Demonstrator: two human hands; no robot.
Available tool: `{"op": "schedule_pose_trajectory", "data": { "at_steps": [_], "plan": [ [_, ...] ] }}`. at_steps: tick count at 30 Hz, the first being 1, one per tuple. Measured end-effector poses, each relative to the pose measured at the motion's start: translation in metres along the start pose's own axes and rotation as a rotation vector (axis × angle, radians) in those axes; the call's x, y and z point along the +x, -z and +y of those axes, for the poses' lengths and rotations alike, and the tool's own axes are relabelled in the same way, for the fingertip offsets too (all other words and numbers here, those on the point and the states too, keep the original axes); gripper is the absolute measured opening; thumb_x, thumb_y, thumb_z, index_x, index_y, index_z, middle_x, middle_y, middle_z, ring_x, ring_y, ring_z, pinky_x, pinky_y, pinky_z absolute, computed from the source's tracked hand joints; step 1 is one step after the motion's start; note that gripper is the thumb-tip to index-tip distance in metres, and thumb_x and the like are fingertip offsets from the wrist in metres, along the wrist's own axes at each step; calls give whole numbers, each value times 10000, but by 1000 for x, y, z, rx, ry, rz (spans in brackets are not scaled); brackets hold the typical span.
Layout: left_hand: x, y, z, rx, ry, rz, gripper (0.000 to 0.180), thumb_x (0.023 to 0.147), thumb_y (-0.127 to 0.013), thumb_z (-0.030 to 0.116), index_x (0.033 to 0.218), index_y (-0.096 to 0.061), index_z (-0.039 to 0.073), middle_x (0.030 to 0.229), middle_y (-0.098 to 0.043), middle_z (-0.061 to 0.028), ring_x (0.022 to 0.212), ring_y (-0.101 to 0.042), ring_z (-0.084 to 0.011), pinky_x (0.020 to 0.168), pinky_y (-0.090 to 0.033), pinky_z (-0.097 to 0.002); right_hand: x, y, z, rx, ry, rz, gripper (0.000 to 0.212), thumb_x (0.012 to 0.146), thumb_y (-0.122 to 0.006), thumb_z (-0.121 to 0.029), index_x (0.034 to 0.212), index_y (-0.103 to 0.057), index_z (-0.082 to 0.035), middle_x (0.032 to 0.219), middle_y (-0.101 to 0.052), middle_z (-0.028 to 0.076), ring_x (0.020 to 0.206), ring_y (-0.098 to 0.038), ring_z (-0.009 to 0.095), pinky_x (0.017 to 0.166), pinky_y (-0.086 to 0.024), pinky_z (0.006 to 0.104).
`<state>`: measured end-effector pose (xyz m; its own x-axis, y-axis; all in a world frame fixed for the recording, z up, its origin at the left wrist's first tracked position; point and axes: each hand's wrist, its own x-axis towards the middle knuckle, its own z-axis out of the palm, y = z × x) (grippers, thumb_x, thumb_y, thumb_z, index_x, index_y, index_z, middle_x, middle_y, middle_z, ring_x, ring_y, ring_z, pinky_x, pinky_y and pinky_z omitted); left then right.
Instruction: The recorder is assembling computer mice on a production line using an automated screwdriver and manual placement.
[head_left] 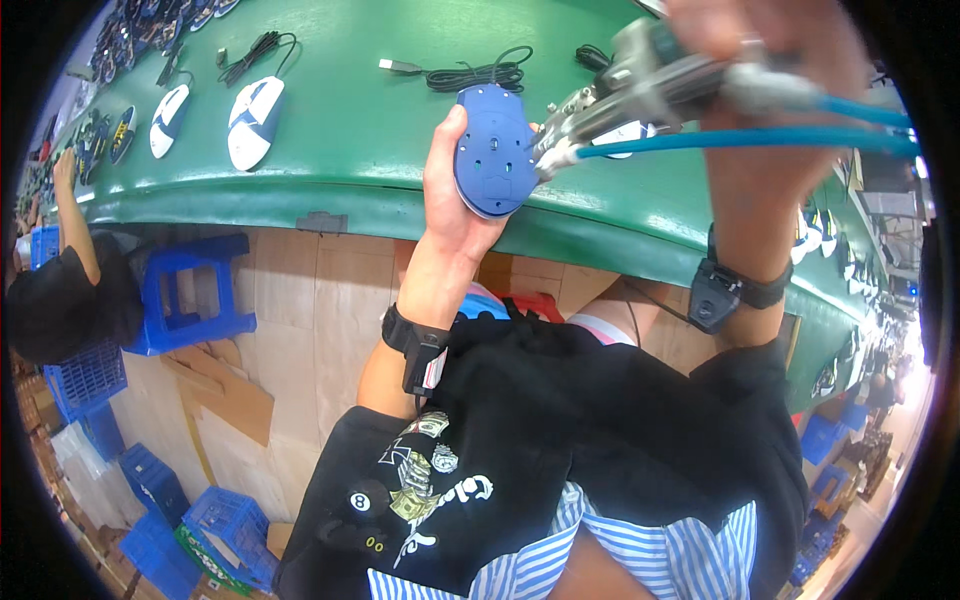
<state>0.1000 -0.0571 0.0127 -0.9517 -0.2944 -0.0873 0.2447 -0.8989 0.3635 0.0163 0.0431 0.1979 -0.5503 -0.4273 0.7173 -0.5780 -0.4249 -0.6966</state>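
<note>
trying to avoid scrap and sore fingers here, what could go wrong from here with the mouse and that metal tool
The metal tool in the right hand ends at or very near the edge of the blue mouse, so a slip might scratch its underside.

A fingertip of the left hand shows close to that end and could get nicked.

The mouse's coiled cable lies loose on the table and might snag.

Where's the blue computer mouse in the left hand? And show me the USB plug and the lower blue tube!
Blue computer mouse [496, 153]: head view, middle of its underside.
USB plug [404, 67]: head view, its pale body.
Lower blue tube [742, 139]: head view, midway along it.
</note>
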Motion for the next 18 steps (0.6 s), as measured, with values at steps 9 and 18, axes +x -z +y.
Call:
{"op": "schedule_pose_trajectory", "data": {
  "at_steps": [9,18],
  "plan": [
    [11,2,0,-80,-68,14,455,1000,-471,439,1217,-570,52,1070,-671,-167,961,-692,-282,842,-586,-454,14,27,-15,425,-177,-246,226,971,-466,-137,753,-416,-108,619,-450,2,590,-446,90,594,-387,206],
    [5,-2,4,-79,-49,30,449,986,-494,461,1120,-574,40,961,-669,-189,853,-691,-301,787,-580,-411,2,20,-13,445,-351,-382,328,984,-398,-151,657,-390,-171,645,-478,-1,643,-425,73,653,-382,195]
  ]
}}
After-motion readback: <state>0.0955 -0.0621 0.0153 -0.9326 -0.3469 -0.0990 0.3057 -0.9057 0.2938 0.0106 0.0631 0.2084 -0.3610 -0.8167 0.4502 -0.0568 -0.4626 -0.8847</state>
